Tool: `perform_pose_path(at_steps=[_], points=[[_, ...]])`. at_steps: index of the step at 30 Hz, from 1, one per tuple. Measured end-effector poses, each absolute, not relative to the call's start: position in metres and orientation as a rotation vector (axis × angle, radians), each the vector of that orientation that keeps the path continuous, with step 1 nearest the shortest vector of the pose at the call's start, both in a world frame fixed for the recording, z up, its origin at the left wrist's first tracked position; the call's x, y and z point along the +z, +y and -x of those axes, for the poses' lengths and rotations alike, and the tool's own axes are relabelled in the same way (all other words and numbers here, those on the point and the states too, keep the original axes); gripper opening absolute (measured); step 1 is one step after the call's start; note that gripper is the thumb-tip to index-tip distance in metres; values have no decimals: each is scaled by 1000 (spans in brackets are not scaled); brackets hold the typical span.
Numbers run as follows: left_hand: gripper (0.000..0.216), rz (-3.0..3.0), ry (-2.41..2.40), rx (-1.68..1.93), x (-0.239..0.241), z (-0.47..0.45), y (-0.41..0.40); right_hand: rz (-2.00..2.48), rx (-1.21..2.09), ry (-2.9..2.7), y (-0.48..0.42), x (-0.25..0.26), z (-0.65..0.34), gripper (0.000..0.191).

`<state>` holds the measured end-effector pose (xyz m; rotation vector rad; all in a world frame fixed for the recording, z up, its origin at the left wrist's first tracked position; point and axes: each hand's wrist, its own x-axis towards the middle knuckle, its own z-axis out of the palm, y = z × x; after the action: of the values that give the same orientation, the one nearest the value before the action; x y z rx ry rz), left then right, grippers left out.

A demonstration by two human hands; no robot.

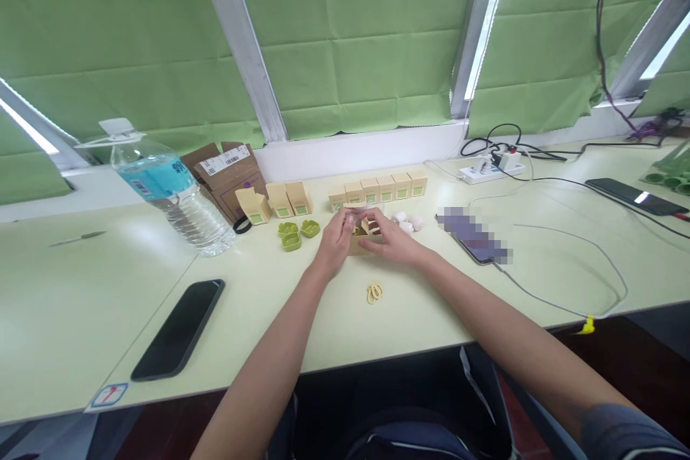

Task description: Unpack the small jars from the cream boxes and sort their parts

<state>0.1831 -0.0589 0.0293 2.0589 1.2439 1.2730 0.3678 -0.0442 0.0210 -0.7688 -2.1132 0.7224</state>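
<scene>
A small tan cardboard box (358,247) stands open at the top in the middle of the table, between my two hands. My left hand (337,236) grips its left side, thumb near the top edge. Fingers of my right hand (397,238) curl round the right side and rear, partly covering the box. Something small shows inside it, too small to make out. Yellow looped pieces (374,293) lie nearer to me. Green, shallow cup-like pieces (292,241) rest left of my left hand. Small white lumps (408,222) sit just beyond my right hand.
Behind my hands runs a row of similar small boxes (386,190), with several more boxes (282,201) to the left. A water bottle (175,194), brown carton (229,178) and black phone (179,330) occupy the left. Rightward are a charging phone (474,236), cables and a power strip (493,171).
</scene>
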Motion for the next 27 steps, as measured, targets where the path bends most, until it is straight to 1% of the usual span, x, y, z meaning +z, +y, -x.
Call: perform_pose_path(at_steps=[5, 11, 22, 27], points=[[39, -2102, 1225, 1291, 26, -182, -54, 796, 753, -2096, -42, 18, -368, 43], [40, -2128, 1245, 1293, 24, -181, -53, 769, 732, -2095, -41, 17, -368, 43], [35, -2054, 1339, 1257, 26, -180, -55, 838, 716, -2070, -40, 13, -369, 49], [27, -1999, 1303, 1221, 29, -180, -59, 797, 698, -2049, -37, 12, -369, 48]])
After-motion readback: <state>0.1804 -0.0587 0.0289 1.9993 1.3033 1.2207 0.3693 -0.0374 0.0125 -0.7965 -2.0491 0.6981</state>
